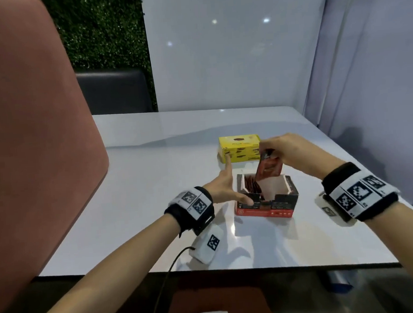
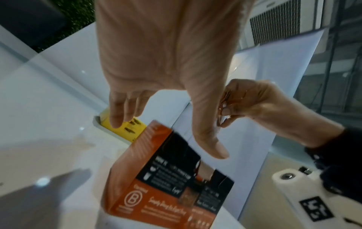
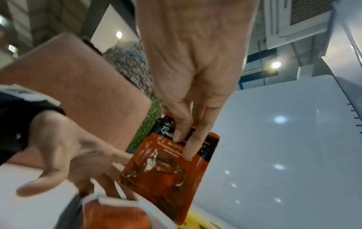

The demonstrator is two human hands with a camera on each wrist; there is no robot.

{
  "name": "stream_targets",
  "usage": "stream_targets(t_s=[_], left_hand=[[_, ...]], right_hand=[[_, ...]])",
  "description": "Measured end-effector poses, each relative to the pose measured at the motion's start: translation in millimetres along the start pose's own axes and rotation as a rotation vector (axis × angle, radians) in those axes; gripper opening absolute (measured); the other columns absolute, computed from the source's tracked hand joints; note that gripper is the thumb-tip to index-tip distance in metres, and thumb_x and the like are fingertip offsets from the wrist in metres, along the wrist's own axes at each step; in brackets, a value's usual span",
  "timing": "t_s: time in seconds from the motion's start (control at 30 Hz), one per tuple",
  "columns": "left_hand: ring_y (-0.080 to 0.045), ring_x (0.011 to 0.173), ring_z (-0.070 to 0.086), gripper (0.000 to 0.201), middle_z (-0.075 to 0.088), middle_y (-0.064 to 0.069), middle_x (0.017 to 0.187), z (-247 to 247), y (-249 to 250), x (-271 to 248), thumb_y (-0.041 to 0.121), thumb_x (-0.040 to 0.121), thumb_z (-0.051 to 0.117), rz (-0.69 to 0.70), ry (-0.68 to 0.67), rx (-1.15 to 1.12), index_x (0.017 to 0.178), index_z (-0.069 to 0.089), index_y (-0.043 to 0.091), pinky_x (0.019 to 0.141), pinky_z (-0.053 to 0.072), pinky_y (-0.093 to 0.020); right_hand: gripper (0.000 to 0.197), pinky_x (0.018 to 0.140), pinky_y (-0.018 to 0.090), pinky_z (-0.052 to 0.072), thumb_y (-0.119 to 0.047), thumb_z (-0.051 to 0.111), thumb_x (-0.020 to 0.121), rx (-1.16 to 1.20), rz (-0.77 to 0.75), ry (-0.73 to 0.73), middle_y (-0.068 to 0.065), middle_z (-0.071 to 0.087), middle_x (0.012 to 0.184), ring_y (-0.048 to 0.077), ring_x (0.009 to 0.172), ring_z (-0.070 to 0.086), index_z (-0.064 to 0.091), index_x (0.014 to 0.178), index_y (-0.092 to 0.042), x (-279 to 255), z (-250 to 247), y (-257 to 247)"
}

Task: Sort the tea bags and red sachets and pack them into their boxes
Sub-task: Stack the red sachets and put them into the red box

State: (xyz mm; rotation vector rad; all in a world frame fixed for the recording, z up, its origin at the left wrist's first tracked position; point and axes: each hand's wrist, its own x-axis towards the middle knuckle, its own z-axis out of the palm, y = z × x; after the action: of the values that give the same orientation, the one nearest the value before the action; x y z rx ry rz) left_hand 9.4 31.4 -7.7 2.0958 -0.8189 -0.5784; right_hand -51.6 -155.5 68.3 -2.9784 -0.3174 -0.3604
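The red box (image 1: 267, 207) stands open on the white table (image 1: 153, 184), with several red sachets (image 1: 251, 185) upright in its left half. My right hand (image 1: 270, 152) pinches one red sachet (image 1: 268, 168) by its top, and its lower edge hangs just over the box opening. The right wrist view shows two fingers (image 3: 186, 139) on that sachet (image 3: 166, 178). My left hand (image 1: 231, 181) is spread open beside the box's left side, thumb at the near left corner; contact is unclear. A closed yellow box (image 1: 239, 149) sits just behind. In the left wrist view the left hand (image 2: 166, 124) hovers over the red box (image 2: 156, 186).
A pink chair back (image 1: 28, 144) rises along the table's left side. White panels (image 1: 230, 57) wall off the back and the right. The table's near edge (image 1: 208, 271) runs below my wrists. A black cable (image 1: 169, 269) hangs from my left wrist.
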Motion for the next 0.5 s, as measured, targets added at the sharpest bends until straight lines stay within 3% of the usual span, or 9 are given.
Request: stream_targets(t_s=[0.17,0.23,0.33,0.4,0.5], left_hand=[[-0.034,0.131,0.038,0.135,0.031,-0.022,0.146,17,-13,29,0.029,0.061,0.083,0.008,-0.012,0.172,0.145,-0.023,0.024,0.107,0.036,-0.045],[-0.032,0.128,0.041,0.124,0.036,-0.018,0.143,17,-15,31,0.027,0.062,0.082,0.025,0.002,0.183,0.149,-0.007,0.023,0.105,0.038,-0.043],[-0.027,0.127,0.040,0.104,0.040,-0.014,0.138,14,-19,29,0.022,0.070,0.079,-0.001,0.023,0.227,0.148,0.012,0.019,0.106,0.036,-0.039],[-0.026,0.127,0.041,0.098,0.042,-0.013,0.137,10,-22,26,0.023,0.069,0.080,0.005,0.020,0.237,0.146,0.018,0.019,0.106,0.036,-0.040],[-0.025,0.125,0.044,0.094,0.045,-0.011,0.136,5,-25,22,0.021,0.069,0.080,-0.003,0.015,0.238,0.144,0.022,0.017,0.105,0.038,-0.038]], right_hand=[[0.020,0.066,0.025,0.030,-0.012,0.058,0.086,-0.203,-0.140,-0.146,0.002,0.061,0.099,0.023,0.094,0.057,0.061,0.103,-0.020,-24,7,7],[0.020,0.065,0.025,0.032,-0.014,0.060,0.087,-0.235,-0.234,-0.139,0.002,0.062,0.099,0.021,0.096,0.056,0.060,0.106,-0.018,-27,12,7],[0.017,0.059,0.029,0.045,-0.014,0.063,0.086,-0.242,-0.350,-0.131,0.001,0.063,0.094,0.022,0.093,0.059,0.060,0.102,-0.018,-23,19,9],[0.013,0.062,0.035,0.053,-0.014,0.058,0.089,-0.229,-0.374,-0.136,-0.001,0.063,0.095,0.021,0.099,0.057,0.059,0.101,-0.020,-18,20,5],[0.017,0.069,0.038,0.052,-0.017,0.056,0.091,-0.212,-0.388,-0.188,-0.002,0.062,0.094,0.020,0.097,0.054,0.059,0.108,-0.022,-13,21,0]])
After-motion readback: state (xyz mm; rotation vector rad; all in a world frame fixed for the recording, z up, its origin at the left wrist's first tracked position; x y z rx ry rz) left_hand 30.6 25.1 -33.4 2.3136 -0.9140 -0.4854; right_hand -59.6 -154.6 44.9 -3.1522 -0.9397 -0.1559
